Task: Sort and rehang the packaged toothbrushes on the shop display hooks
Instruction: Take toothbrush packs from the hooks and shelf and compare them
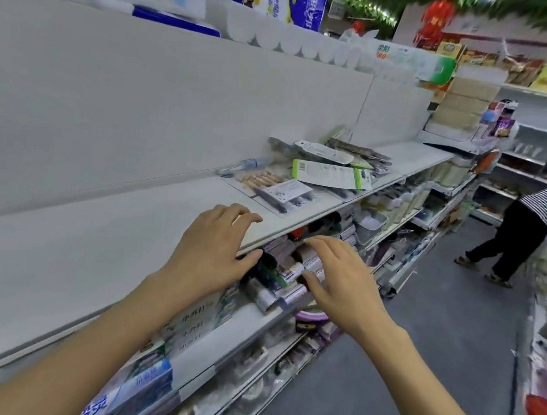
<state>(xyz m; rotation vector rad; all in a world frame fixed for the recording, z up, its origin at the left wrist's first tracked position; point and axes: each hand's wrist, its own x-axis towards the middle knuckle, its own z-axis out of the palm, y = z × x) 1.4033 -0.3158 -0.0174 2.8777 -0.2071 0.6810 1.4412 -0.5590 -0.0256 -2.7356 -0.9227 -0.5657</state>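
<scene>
A loose pile of packaged toothbrushes (329,170) lies on the white upper shelf (107,227), with a flat blister pack (280,193) nearest to me. My left hand (209,254) hovers over the shelf's front edge, fingers loosely curved, holding nothing. My right hand (342,278) reaches out beside it in front of the shelf below, fingers spread and empty, above rolled and boxed goods (285,273). Both hands sit short of the toothbrush pile. No display hooks show in this view.
White back panel (175,101) rises behind the shelf. Toothpaste boxes (153,381) fill the lower shelf at left. Tissue packs (401,62) line the top. A person in a striped top (526,227) bends in the grey aisle at right, by more shelving (538,156).
</scene>
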